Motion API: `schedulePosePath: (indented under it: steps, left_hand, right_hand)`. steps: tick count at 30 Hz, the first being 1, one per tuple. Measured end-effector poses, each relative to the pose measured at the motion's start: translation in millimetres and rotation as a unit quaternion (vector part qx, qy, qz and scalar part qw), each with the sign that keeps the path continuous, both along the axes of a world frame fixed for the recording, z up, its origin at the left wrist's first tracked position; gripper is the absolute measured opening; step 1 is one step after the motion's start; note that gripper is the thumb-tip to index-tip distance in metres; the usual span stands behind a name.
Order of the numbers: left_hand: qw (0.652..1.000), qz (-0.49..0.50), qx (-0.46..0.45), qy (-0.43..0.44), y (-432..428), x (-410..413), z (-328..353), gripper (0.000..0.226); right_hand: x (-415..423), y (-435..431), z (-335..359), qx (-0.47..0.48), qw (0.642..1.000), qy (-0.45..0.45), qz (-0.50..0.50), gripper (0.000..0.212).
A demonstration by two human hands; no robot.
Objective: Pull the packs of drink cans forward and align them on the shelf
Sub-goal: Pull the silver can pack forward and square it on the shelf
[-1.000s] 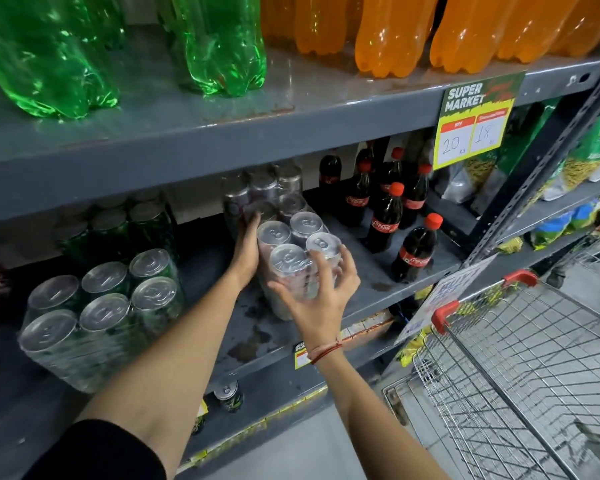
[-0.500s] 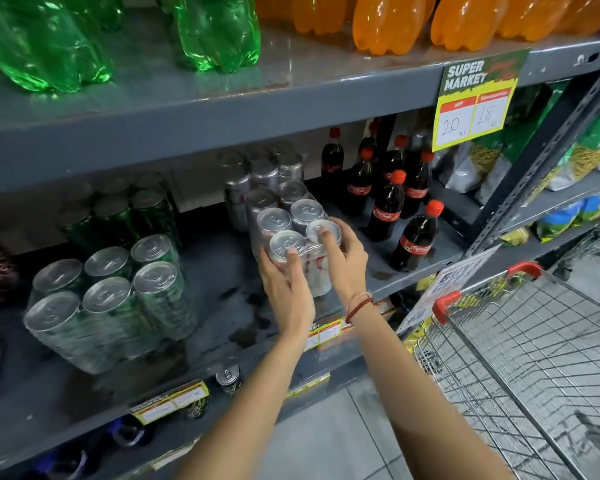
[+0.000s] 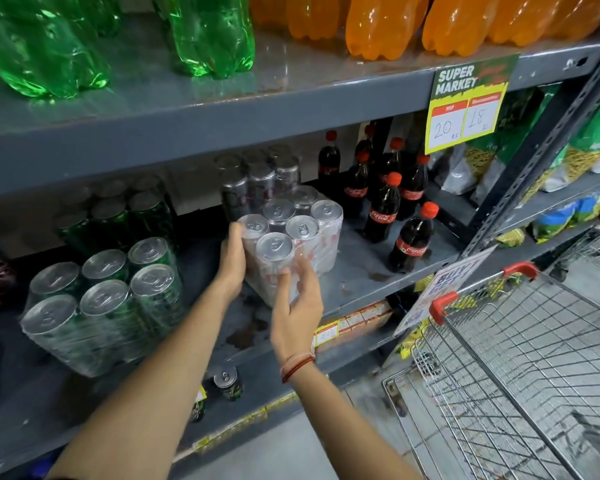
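Note:
A shrink-wrapped pack of silver cans [image 3: 291,233] stands on the grey middle shelf [image 3: 361,271], near its front. My left hand [image 3: 232,263] presses flat against the pack's left side. My right hand [image 3: 297,306] cups its front lower corner, fingers spread on the wrap. Behind it stands another pack of dark silver cans [image 3: 257,181], deeper on the shelf. To the left a pack of green cans [image 3: 104,299] sits at the shelf's front, with a second green pack [image 3: 118,216] behind it.
Small cola bottles [image 3: 385,206] with red caps stand right of the silver pack. Large green bottles [image 3: 208,36] and orange bottles [image 3: 378,26] fill the upper shelf. A wire shopping cart [image 3: 520,358] is at the lower right. Loose cans [image 3: 226,381] lie on the bottom shelf.
The silver pack has come forward and turned slightly. My left hand moved from the pack's front to its left side, and my right hand dropped from its right side to the front lower corner.

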State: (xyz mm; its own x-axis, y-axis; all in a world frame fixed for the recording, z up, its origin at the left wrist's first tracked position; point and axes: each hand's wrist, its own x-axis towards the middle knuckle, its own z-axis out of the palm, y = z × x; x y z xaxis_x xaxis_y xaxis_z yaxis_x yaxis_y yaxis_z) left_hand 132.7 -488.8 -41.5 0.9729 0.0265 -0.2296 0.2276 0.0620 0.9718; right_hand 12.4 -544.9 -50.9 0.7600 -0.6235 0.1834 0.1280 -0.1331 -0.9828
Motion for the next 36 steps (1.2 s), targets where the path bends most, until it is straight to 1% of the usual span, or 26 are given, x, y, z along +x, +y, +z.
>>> schedulePosePath:
  steps: [1,2,4,5,6,7,9,10,11,13,15,17,18,19,22,25,27,29,33,36]
  left_hand:
    - [1.0,0.0,0.002,-0.002,1.4,2.9,-0.5,0.051]
    - [1.0,0.019,-0.002,-0.006,2.5,3.4,-0.7,0.059]
    - [0.995,0.094,-0.01,-0.018,1.9,-15.1,-4.7,0.081]
    - [0.992,0.118,0.005,-0.036,-0.1,-31.4,-11.7,0.082]
    - [0.99,0.122,0.033,-0.062,-4.9,-53.3,-17.3,0.079]
    - [0.988,0.106,0.066,-0.086,-10.3,-72.5,-24.0,0.08]
    - [0.984,0.038,0.115,-0.13,-21.9,-98.3,-35.8,0.09]
    - [0.98,0.009,0.135,-0.148,-26.2,-103.2,-43.6,0.095]
    - [0.974,-0.007,0.16,-0.158,-28.3,-102.3,-50.8,0.099]
    - [0.968,-0.015,0.201,-0.151,-27.2,-90.7,-58.6,0.103]
    - [0.965,-0.025,0.221,-0.141,-21.2,-80.1,-61.7,0.1]
    - [0.96,-0.046,0.241,-0.135,-10.3,-68.6,-63.7,0.096]
    - [0.958,-0.059,0.247,-0.133,-4.4,-63.2,-64.1,0.095]
    - [0.957,-0.071,0.251,-0.129,0.0,-60.0,-63.0,0.094]
    - [0.949,-0.082,0.28,-0.119,3.4,-60.7,-64.6,0.096]
    - [0.932,-0.071,0.338,-0.111,1.5,-65.1,-74.3,0.097]
    - [0.925,-0.055,0.356,-0.119,-1.0,-65.1,-76.6,0.095]
    - [0.923,-0.045,0.362,-0.123,-3.2,-65.1,-76.7,0.091]
    - [0.918,-0.054,0.372,-0.129,-2.5,-72.7,-77.5,0.086]
    - [0.915,-0.06,0.376,-0.133,-3.1,-83.4,-78.8,0.087]
  right_hand:
    - [3.7,-7.6,-2.8,0.003,1.0,-0.007,-0.012,0.036]
    - [8.3,-19.2,-3.6,0.014,0.999,-0.01,-0.033,0.035]
    - [21.5,-51.2,-1.2,0.05,0.996,-0.008,-0.069,0.041]
    - [30.9,-70.0,-1.1,0.067,0.996,0.006,-0.064,0.045]
    - [40.6,-87.9,-1.2,0.081,0.995,0.034,-0.039,0.051]
    - [51.4,-103.1,-1.9,0.095,0.994,0.06,0.0,0.058]
    - [68.2,-122.2,-3.4,0.123,0.982,0.105,0.097,0.076]
    - [73.5,-127.9,-7.8,0.146,0.972,0.12,0.141,0.082]
    - [78.7,-132.7,-14.8,0.154,0.965,0.122,0.176,0.082]
    - [77.4,-133.5,-16.1,0.141,0.962,0.121,0.201,0.074]
    - [68.8,-127.0,-14.2,0.128,0.971,0.105,0.17,0.063]
    - [61.5,-122.7,-22.9,0.124,0.98,0.073,0.14,0.045]
    - [57.4,-120.7,-26.0,0.118,0.982,0.062,0.135,0.04]
    - [55.7,-120.9,-30.2,0.109,0.983,0.058,0.136,0.044]
    - [55.0,-127.6,-41.4,0.084,0.977,0.088,0.177,0.071]
    - [56.6,-143.2,-52.7,0.001,0.964,0.143,0.222,0.09]
    - [59.5,-152.6,-55.2,-0.062,0.95,0.172,0.254,0.092]
    - [62.3,-158.1,-55.8,-0.104,0.938,0.187,0.274,0.093]
    - [60.3,-160.3,-56.6,-0.131,0.935,0.189,0.269,0.088]
    - [51.9,-164.6,-60.2,-0.143,0.938,0.181,0.261,0.081]
